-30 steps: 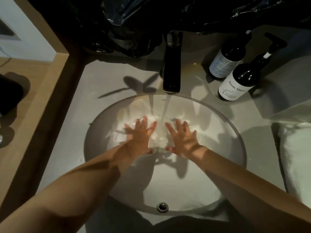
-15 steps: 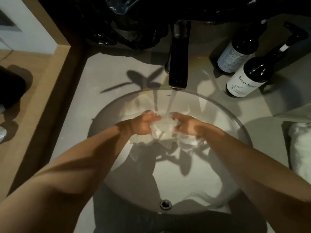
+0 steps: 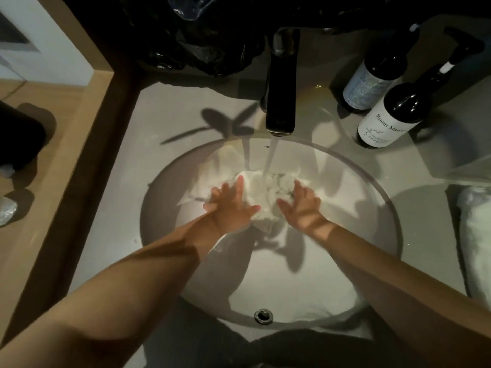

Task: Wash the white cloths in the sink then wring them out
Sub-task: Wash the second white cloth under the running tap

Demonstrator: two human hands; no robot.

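Observation:
A bunched white cloth (image 3: 268, 193) lies in the far half of the round white sink (image 3: 292, 282), under the stream of water from the black tap (image 3: 281, 83). My left hand (image 3: 229, 207) presses flat on the cloth's left side with fingers spread. On the cloth's right side my right hand (image 3: 301, 205) rests with straight, spread fingers. Neither hand grips the cloth. More white cloth spreads out under and behind my left hand.
Two dark pump bottles (image 3: 388, 112) stand on the grey counter at the back right. A white towel (image 3: 475, 240) lies at the right edge. Black plastic (image 3: 191, 35) hangs behind the tap. A wooden ledge (image 3: 53, 160) runs along the left. The overflow hole (image 3: 263, 316) sits at the sink's near wall.
Half a second ago both hands squeezed the cloth in curled fingers under the tap. Now the fingers have straightened and the hands press flat on it, slightly apart.

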